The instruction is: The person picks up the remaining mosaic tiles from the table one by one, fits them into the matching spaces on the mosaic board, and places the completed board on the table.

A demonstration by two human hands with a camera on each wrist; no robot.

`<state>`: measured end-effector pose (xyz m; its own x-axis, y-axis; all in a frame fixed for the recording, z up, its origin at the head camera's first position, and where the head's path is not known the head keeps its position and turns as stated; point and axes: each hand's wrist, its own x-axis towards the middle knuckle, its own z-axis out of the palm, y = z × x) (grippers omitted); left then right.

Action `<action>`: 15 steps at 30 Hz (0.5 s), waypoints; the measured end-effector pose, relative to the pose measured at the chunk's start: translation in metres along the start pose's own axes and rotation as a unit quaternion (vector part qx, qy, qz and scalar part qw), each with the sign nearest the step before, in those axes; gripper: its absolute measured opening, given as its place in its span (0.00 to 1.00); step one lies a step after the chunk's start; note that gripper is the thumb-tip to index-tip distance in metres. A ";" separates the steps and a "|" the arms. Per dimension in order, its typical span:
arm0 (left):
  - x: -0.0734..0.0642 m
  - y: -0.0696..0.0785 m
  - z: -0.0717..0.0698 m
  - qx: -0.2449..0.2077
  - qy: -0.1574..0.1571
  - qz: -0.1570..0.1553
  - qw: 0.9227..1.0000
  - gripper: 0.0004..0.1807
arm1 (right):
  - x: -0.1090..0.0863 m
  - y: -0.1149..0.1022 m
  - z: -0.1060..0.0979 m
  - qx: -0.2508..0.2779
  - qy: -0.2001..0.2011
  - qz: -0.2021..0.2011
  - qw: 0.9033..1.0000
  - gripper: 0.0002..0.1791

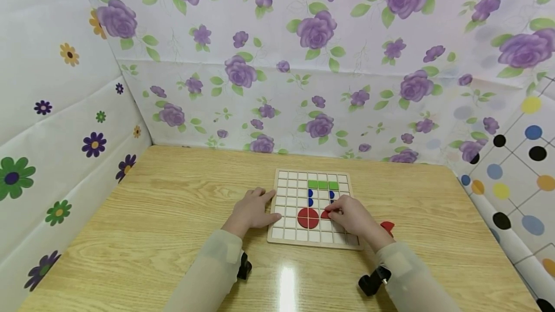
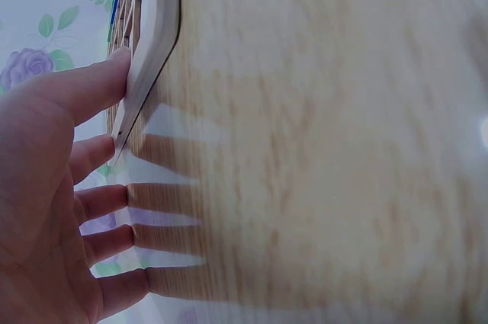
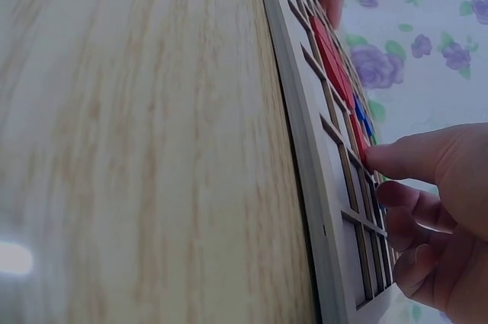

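Note:
A wooden grid board [image 1: 314, 244] with white cells lies flat on the table. My left hand [image 1: 252, 211] rests at its left side, fingers spread; the thumb [image 2: 107, 84] touches the board's edge. Over the right part of the grid, my right hand [image 1: 353, 215] pinches a small red curved-edge piece [image 1: 324, 214] between thumb and forefinger, right at a cell. Left of that piece, red quarter pieces form a full circle [image 1: 303, 214]. Green squares [image 1: 323, 185] make a row near the top, with blue half-circles [image 1: 310, 193] in columns below; the right hand partly covers the right column.
Loose red pieces [image 1: 388, 226] lie on the wooden table [image 1: 173, 215] by the right wrist, partly hidden by it. Behind the table hangs a flowered cloth [image 1: 277, 85], with more patterned cloth at both sides. Black wrist cameras [image 1: 372, 281] sit under both sleeves.

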<state>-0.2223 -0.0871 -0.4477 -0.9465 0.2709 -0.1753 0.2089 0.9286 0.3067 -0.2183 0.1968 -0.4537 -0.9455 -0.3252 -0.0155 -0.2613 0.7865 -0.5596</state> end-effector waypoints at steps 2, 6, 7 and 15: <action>0.000 0.000 0.000 0.001 0.000 -0.001 1.000 0.40 | 0.000 0.000 0.000 0.008 -0.005 0.000 1.000 0.10; 0.000 0.000 0.001 0.003 0.000 0.000 1.000 0.40 | 0.000 -0.001 0.002 0.015 -0.012 0.005 1.000 0.09; 0.000 0.000 0.001 0.003 0.000 0.000 1.000 0.40 | 0.001 -0.001 0.002 0.014 -0.013 0.006 1.000 0.09; 0.000 0.000 0.000 0.000 0.000 0.001 1.000 0.40 | 0.000 0.000 0.001 0.000 -0.014 0.011 1.000 0.08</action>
<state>-0.2219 -0.0868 -0.4477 -0.9459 0.2733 -0.1747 0.2115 0.9281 0.3065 -0.2178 0.1963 -0.4547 -0.9452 -0.3223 -0.0515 -0.2401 0.7936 -0.5590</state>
